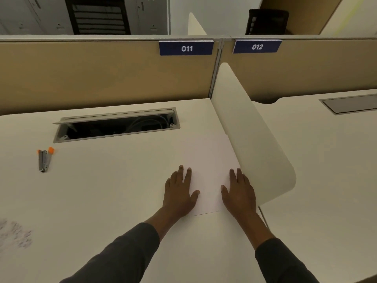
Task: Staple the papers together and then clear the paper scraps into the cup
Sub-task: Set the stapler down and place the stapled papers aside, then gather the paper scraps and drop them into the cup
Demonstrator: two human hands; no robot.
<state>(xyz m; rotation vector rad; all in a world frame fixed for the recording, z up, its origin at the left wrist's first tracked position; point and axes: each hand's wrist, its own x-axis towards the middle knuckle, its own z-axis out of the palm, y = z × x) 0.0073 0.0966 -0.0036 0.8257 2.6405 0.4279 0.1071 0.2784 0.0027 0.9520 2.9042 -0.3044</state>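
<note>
White papers (208, 168) lie flat on the cream desk (114, 190), close to the side divider. My left hand (180, 190) rests palm down on their left edge, fingers spread. My right hand (239, 190) lies flat on their right edge, fingers also apart. Neither hand holds anything. A small metal stapler (44, 159) with orange ends lies far to the left on the desk, well away from both hands. A patch of greyish scraps (15, 233) shows at the desk's left edge, blurred. No cup is in view.
An open cable tray (116, 125) is sunk into the desk behind the papers. A curved white divider (251, 139) stands just right of my right hand. Tan partition panels (102, 74) with labels 011 and 012 close the back. Another desk (326, 160) lies to the right.
</note>
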